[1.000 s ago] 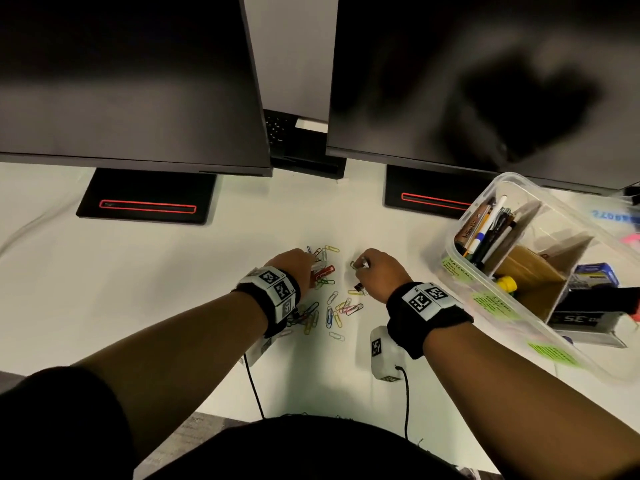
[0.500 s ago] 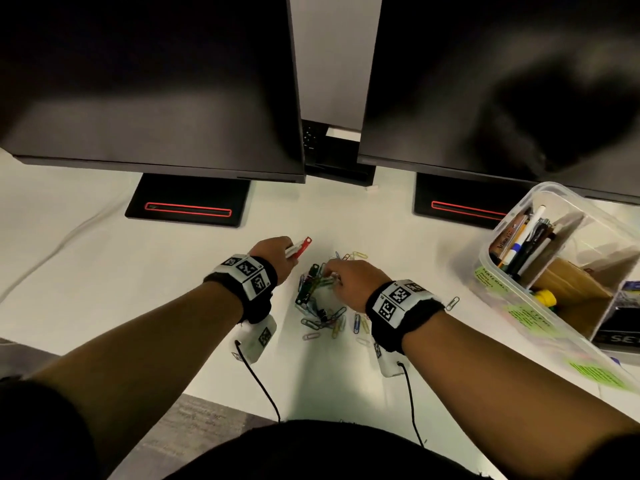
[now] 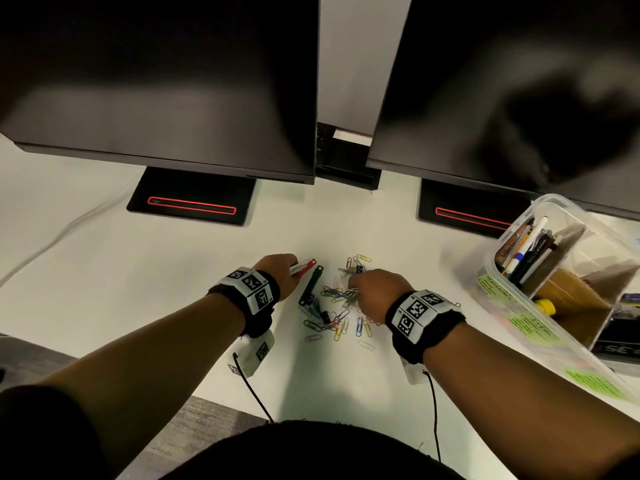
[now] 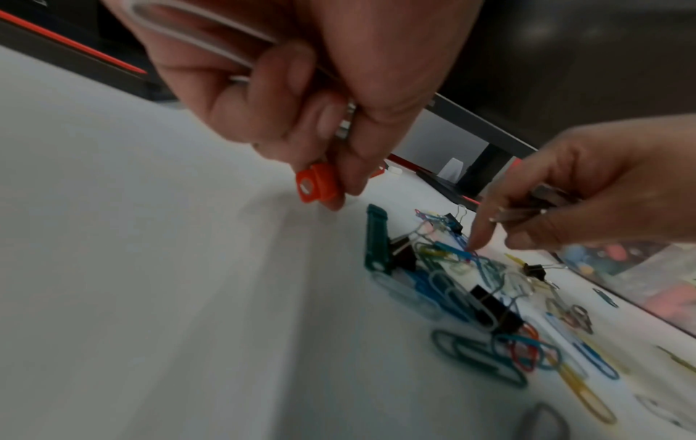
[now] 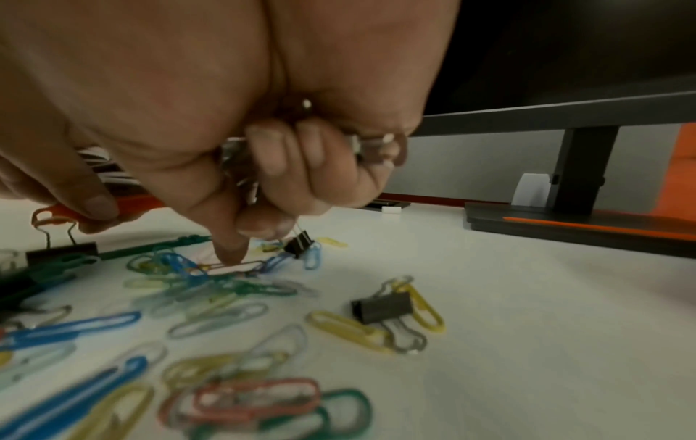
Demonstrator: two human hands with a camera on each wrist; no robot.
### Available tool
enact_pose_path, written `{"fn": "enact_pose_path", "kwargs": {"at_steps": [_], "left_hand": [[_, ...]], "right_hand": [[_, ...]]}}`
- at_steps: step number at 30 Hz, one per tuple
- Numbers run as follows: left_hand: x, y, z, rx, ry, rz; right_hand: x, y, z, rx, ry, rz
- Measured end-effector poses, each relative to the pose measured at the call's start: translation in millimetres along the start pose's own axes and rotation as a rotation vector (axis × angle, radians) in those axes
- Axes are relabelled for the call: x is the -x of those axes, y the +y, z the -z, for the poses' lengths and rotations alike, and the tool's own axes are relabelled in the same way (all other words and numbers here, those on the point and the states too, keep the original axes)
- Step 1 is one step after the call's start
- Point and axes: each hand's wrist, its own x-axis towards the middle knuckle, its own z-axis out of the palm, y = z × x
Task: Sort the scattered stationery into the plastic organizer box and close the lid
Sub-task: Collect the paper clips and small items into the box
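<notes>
Colourful paper clips (image 3: 337, 318) and black binder clips (image 5: 384, 306) lie scattered on the white desk between my hands. My left hand (image 3: 289, 270) hovers left of the pile and grips a red plastic clip (image 4: 318, 186) and a white one (image 4: 196, 32). A long green clip (image 3: 311, 285) lies just right of it. My right hand (image 3: 372, 292) has its fingers curled round several metal binder clips (image 5: 241, 160), while its index fingertip (image 5: 229, 253) presses on a paper clip in the pile. The clear organizer box (image 3: 512, 306) stands open at the right.
Two dark monitors on stands with red stripes (image 3: 192, 206) fill the back. Pens (image 3: 530, 247), cardboard dividers and a yellow-capped item sit in the box. A black box (image 3: 620, 341) lies beside it. A cable (image 3: 52, 233) runs at the left. The desk's front edge is near my body.
My left hand has come off the pile holding the red and white clips and has moved left. My right hand has shifted left onto the middle of the pile.
</notes>
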Motion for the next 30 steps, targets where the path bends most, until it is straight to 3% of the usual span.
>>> {"fn": "enact_pose_path", "kwargs": {"at_steps": [7, 12, 20, 24, 30], "left_hand": [[0.5, 3.4, 1.2, -0.007, 0.016, 0.023], [5.6, -5.7, 12.3, -0.002, 0.027, 0.065], [6.8, -5.2, 18.6, 0.012, 0.028, 0.07], [7.0, 14.8, 28.6, 0.06, 0.033, 0.038], [4.7, 80.5, 50.8, 0.371, -0.052, -0.042]], "right_hand": [[-30.9, -30.9, 4.5, -0.036, 0.105, 0.113], [-50.8, -37.0, 8.4, -0.011, 0.043, 0.161], [-52.4, -30.1, 4.9, -0.003, 0.021, 0.091], [-31.4, -19.8, 11.6, -0.3, 0.163, -0.006], [26.6, 27.7, 35.4, -0.843, 0.286, -0.168]]}}
